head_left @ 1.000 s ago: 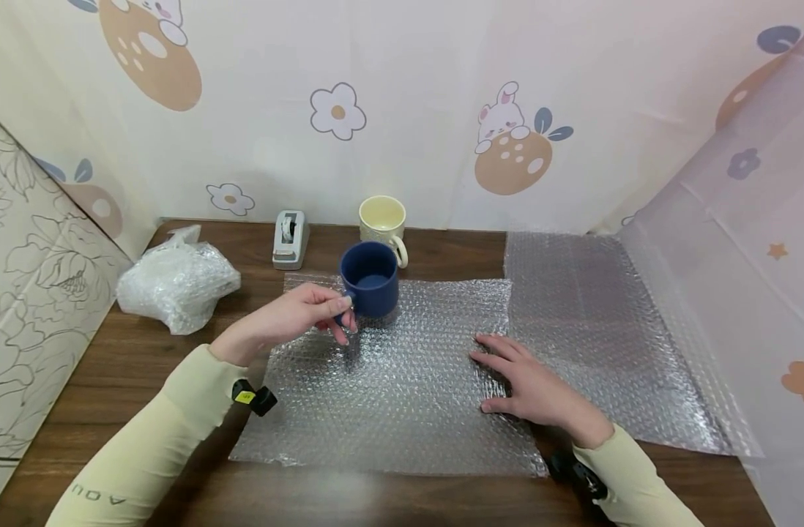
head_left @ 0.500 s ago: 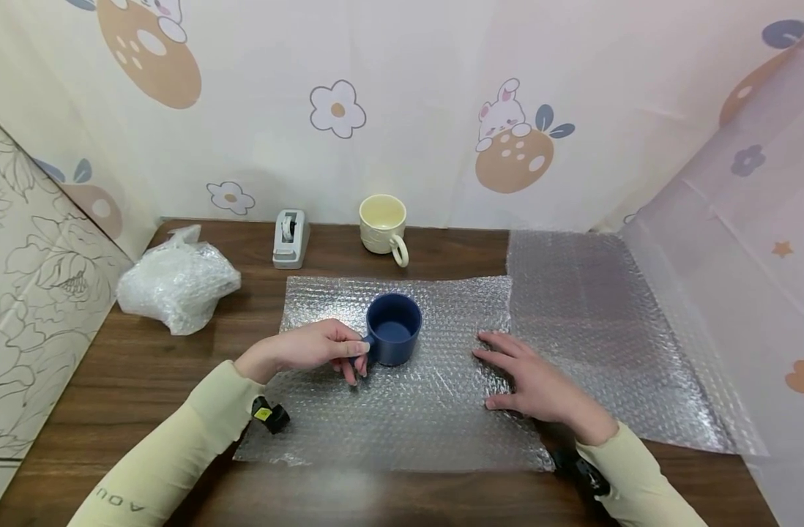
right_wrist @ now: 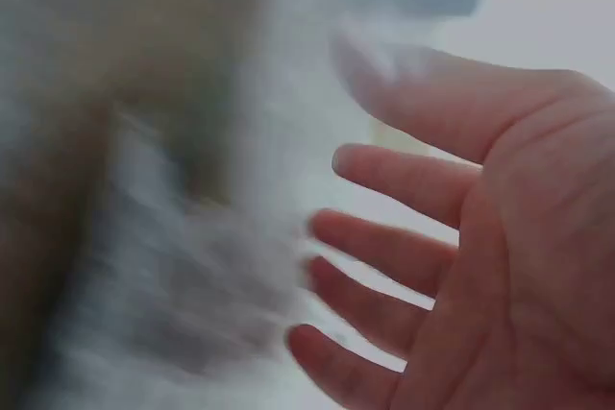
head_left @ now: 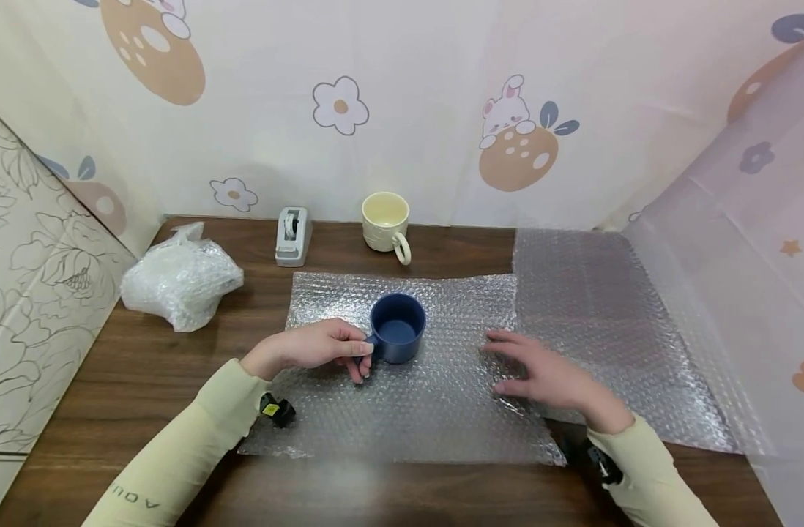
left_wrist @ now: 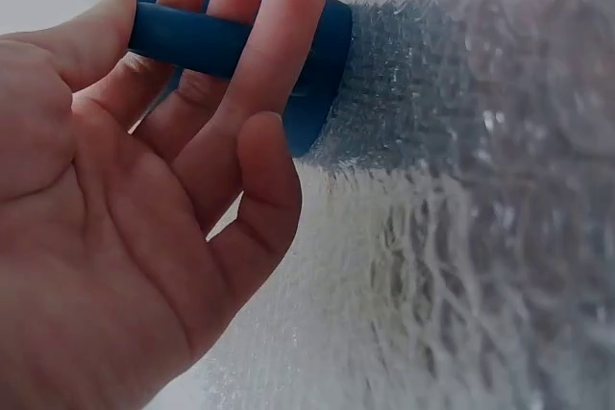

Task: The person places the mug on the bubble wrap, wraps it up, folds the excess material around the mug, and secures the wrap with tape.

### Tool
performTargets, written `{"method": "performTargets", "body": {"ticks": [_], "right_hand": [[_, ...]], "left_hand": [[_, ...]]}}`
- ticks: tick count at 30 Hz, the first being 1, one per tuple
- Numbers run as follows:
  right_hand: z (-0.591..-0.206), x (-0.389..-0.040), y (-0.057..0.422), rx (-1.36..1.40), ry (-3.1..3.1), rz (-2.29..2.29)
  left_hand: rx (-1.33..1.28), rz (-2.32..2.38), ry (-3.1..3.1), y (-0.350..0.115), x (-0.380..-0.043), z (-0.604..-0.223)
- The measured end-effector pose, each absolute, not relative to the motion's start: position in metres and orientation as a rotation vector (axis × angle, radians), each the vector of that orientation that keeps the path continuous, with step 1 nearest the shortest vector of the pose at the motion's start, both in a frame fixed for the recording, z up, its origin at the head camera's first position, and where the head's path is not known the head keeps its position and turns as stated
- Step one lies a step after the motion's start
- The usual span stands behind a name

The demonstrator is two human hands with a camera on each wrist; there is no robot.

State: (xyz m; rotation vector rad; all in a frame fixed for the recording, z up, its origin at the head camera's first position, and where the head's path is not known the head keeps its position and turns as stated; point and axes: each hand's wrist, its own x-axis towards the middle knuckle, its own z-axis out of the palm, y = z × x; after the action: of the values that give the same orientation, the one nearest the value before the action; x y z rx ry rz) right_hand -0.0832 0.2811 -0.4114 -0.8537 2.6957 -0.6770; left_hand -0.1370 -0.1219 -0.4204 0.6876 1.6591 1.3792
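Observation:
A dark blue mug stands upright near the middle of a sheet of bubble wrap. My left hand grips its handle from the left; in the left wrist view, fingers curl round the blue handle while the thumb lies on top. Over the right part of the sheet is my right hand, fingers spread and holding nothing. The right wrist view is blurred, but the right hand's fingers look loosely extended, with a blurred blue shape above them.
At the back stand a cream mug and a grey tape dispenser. A bubble-wrapped bundle lies at the left. A second bubble wrap sheet spreads to the right. Patterned cloth hangs behind the wooden table.
My left hand has brought the blue mug toward me and slightly right, away from the cream mug. My right hand has shifted slightly right, seemingly lifting off the sheet.

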Motion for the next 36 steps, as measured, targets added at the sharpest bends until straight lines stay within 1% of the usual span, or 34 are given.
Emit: {"method": "performTargets", "body": {"ticks": [2,5,9,12,15,20,23,25,30,36], "right_hand": [[-0.401,-0.090,0.287,-0.801,2.703,-0.719],[-0.387,-0.103,0.295,-0.651,2.739,-0.729],[-0.382,-0.122,0.300,-0.417,2.788,-0.684],[-0.387,-0.134,0.301,-0.296,2.783,-0.691],[-0.394,-0.144,0.301,-0.218,2.732,-0.790],[-0.405,-0.157,0.301,-0.028,2.580,-1.109],[-0.409,-0.161,0.298,0.069,2.533,-1.217],[-0.410,-0.163,0.297,0.082,2.528,-1.210],[-0.407,-0.164,0.295,0.014,2.510,-1.170],[-0.399,-0.161,0.287,-0.104,2.345,-1.389]], "left_hand": [[0.690,1.382,1.665,-0.122,-0.138,-0.421],[0.705,1.392,1.671,-0.123,-0.138,-0.422],[0.736,1.392,1.681,-0.124,-0.138,-0.423],[0.749,1.380,1.680,-0.125,-0.140,-0.422],[0.752,1.383,1.671,-0.124,-0.140,-0.421],[0.760,1.393,1.655,-0.123,-0.141,-0.421],[0.767,1.395,1.652,-0.124,-0.141,-0.422],[0.767,1.397,1.650,-0.124,-0.141,-0.423],[0.782,1.388,1.669,-0.124,-0.140,-0.422],[0.794,1.350,1.738,-0.123,-0.140,-0.421]]}}
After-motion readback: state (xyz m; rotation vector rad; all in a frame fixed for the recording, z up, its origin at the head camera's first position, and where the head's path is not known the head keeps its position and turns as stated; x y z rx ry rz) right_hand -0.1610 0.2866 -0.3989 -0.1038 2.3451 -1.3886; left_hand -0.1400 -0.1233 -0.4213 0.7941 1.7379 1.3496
